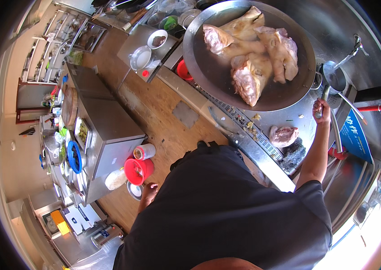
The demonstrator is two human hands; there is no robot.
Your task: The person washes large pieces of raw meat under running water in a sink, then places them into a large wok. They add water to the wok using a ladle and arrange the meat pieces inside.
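My right hand (322,109) grips the handle of a metal ladle (338,81) at the right. Water runs from a wall faucet (356,50) into the ladle's bowl. Beside it, a large round metal pan (193,67) holds liquid and several pale, skin-on pieces of meat (249,79). A smaller piece of raw meat (283,136) lies on the steel counter below the pan, against a dark grey scouring mat (293,157). My left hand (150,191) hangs low at my left side, fingers loosely curled, with nothing visible in it.
A perforated drain channel (261,140) with food scraps runs along the counter edge. On the floor at left stand a red bucket (138,171) and a jar (144,151), beside a steel cabinet (109,135). A bowl (157,38) and a clear container (140,58) sit on another counter.
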